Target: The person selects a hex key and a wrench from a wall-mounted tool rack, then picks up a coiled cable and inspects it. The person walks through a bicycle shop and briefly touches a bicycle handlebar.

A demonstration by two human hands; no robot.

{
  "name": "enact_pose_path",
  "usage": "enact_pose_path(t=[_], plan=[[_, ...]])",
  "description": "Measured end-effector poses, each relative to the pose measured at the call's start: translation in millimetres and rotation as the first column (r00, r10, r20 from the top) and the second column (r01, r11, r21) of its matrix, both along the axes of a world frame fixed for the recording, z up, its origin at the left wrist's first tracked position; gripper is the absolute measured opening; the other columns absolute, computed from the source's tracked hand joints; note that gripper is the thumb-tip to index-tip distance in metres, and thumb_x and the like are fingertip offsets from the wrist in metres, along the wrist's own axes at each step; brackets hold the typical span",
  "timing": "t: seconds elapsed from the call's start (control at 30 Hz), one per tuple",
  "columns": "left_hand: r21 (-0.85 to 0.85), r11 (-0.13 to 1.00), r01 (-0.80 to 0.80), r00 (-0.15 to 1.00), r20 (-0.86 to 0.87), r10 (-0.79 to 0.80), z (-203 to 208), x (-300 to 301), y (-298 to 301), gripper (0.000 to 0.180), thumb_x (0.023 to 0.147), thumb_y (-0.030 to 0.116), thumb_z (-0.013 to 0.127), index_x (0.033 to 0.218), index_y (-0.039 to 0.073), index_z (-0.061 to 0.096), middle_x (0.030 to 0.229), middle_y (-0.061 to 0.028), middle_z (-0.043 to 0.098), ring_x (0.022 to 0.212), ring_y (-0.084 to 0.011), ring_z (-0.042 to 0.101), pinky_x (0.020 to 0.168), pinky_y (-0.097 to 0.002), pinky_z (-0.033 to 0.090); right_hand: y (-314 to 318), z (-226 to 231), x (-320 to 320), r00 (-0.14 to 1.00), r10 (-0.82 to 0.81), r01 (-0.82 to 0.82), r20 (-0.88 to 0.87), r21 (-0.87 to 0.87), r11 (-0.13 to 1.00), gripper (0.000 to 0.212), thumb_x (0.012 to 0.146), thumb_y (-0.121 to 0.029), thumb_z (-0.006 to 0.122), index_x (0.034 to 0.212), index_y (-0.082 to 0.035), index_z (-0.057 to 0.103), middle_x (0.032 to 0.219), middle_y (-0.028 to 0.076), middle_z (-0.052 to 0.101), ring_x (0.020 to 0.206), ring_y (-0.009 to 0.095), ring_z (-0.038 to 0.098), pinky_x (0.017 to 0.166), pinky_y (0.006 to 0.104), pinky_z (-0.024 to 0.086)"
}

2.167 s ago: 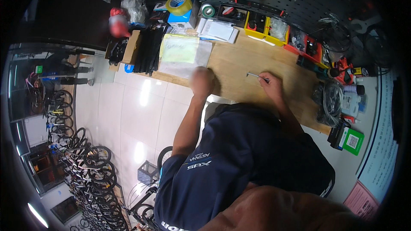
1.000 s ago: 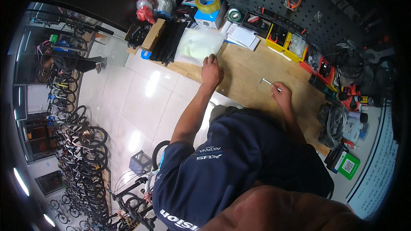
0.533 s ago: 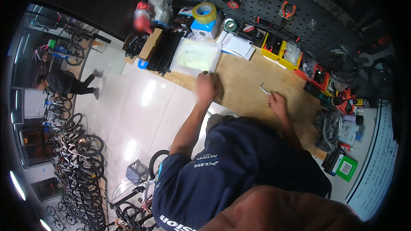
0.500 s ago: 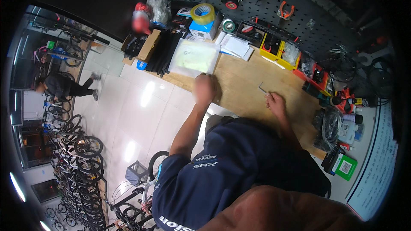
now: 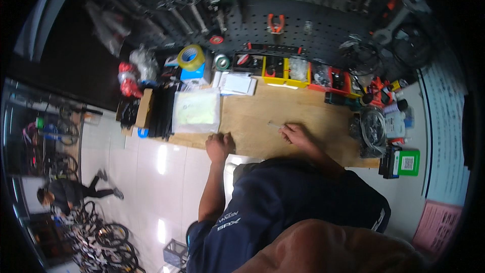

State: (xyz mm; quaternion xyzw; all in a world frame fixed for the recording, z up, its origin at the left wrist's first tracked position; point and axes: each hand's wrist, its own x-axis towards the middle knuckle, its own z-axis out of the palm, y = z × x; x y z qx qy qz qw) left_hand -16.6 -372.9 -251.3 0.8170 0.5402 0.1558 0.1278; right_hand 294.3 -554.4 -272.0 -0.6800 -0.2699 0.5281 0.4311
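My right hand (image 5: 297, 136) is above the wooden workbench (image 5: 247, 111), its fingers closed around a small L-shaped hex key (image 5: 275, 125). The key's free end points left and looks blurred. At the bench's front edge rests my left hand (image 5: 219, 146), fingers curled in, with nothing seen in it. Just beyond that hand lies a flat, whitish plastic packet (image 5: 197, 111) with a pale yellow-green middle.
Along the back stand yellow parts bins (image 5: 287, 82), red bins (image 5: 331, 83), white papers (image 5: 235, 83) and a tape roll (image 5: 191, 57). Wrenches (image 5: 197, 15) hang on the pegboard. Coiled cable (image 5: 372, 126) lies right. Far left, a person (image 5: 65, 192) is among bicycles (image 5: 103, 235).
The whole view has turned, so the bench now sits squarer and further left. My right hand keeps the hex key, now pointing more left. My left hand stays at the bench edge.
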Motion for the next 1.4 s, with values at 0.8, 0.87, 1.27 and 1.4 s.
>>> enact_pose_path(t=[0.8, 0.87, 1.27, 1.4], plan=[[0.015, 0.999, 0.052, 0.997, 0.064, -0.053, -1, 0, -2, 0.037, 0.092, 0.040, 0.071, 0.091, 0.003, 0.074, 0.089, -0.0237, 0.069, 0.087, -0.0457, 0.065, 0.077, -0.0562, 0.051, -12, 27, -10, 0.964, -0.053, 0.082, -0.260, 0.099, 0.992, 0.030, 0.109, -0.027, 0.056, 0.112, -0.001, 0.070, 0.082, 0.001, 0.060, 0.071, 0.010, 0.054, 0.063, 0.0258, 0.047], [0.011, 0.999, 0.049, 0.998, 0.046, -0.050, 1, 1, -3, 0.036, 0.092, 0.040, 0.071, 0.091, 0.004, 0.075, 0.089, -0.0227, 0.069, 0.087, -0.0453, 0.065, 0.077, -0.0560, 0.051, -13, 29, -11, 0.951, -0.032, 0.089, -0.309, 0.173, 0.981, 0.030, 0.108, -0.027, 0.056, 0.111, -0.001, 0.071, 0.082, 0.001, 0.060, 0.071, 0.010, 0.054, 0.063, 0.0260, 0.047], [0.074, 0.990, 0.120, 0.990, 0.060, -0.125, -11, -6, 0, 0.036, 0.093, 0.042, 0.071, 0.089, 0.005, 0.071, 0.088, -0.0191, 0.068, 0.084, -0.0451, 0.064, 0.075, -0.0566, 0.051, -17, 21, -8, 0.980, 0.091, -0.075, -0.177, 0.098, 0.992, 0.028, 0.106, -0.025, 0.061, 0.113, 0.000, 0.071, 0.088, 0.002, 0.065, 0.077, 0.010, 0.059, 0.070, 0.0263, 0.051], [-0.011, 0.983, 0.182, 0.982, -0.048, -0.182, -6, -5, 10, 0.039, 0.095, 0.044, 0.067, 0.091, 0.006, 0.073, 0.088, -0.0196, 0.070, 0.083, -0.0447, 0.066, 0.073, -0.0559, 0.051, -13, 20, -4, 0.987, 0.110, -0.096, -0.115, 0.123, 0.988, 0.030, 0.105, -0.028, 0.062, 0.112, -0.002, 0.073, 0.087, 0.003, 0.070, 0.075, 0.011, 0.066, 0.068, 0.0283, 0.054]])
